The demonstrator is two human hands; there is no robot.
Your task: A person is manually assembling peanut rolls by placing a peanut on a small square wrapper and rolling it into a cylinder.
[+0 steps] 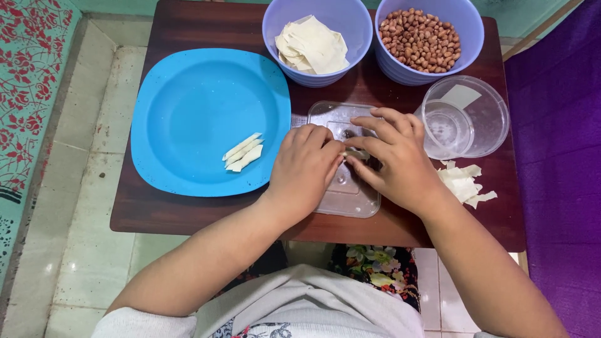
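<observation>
Head view: both hands' grip, left and right, pinches a small wrapper roll.

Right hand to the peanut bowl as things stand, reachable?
Probably yes. The right hand is on the clear lid, pinching a wrapper with the left hand; nothing stands between it and the peanut bowl.

Two purple bowls sit far, one blue plate left carrying three rolled wrappers, one clear container right, two hands near.
</observation>
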